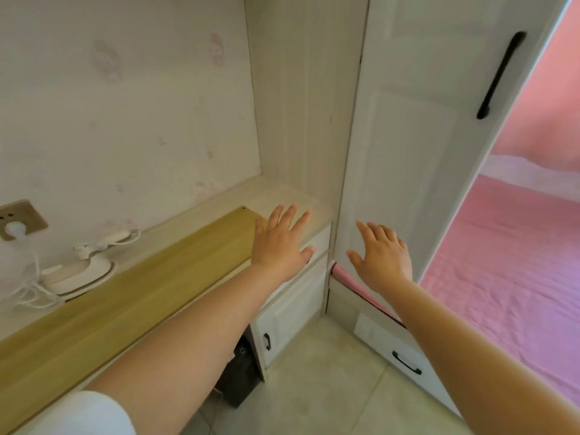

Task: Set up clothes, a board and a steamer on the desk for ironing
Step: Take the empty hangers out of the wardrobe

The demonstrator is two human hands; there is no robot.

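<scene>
A long wooden board (pixel 131 296) lies flat on the pale desk (pixel 282 193) along the wall. A white handheld steamer (pixel 78 274) rests on the desk at the left, behind the board, its cord running to a wall socket (pixel 18 219). My left hand (pixel 282 243) hovers with fingers spread over the right end of the board. My right hand (pixel 383 255) is held out, fingers straight, in front of the white wardrobe door (pixel 408 152). Both hands hold nothing. A strip of pink cloth (pixel 361 293) sticks out at the wardrobe door's foot.
The wardrobe door has a black bar handle (pixel 499 76). Below it is a drawer with a black handle (pixel 406 362). White desk drawers (pixel 292 309) sit under the desktop, with a black box (pixel 238 378) on the tiled floor. A pink bed (pixel 508 277) is at the right.
</scene>
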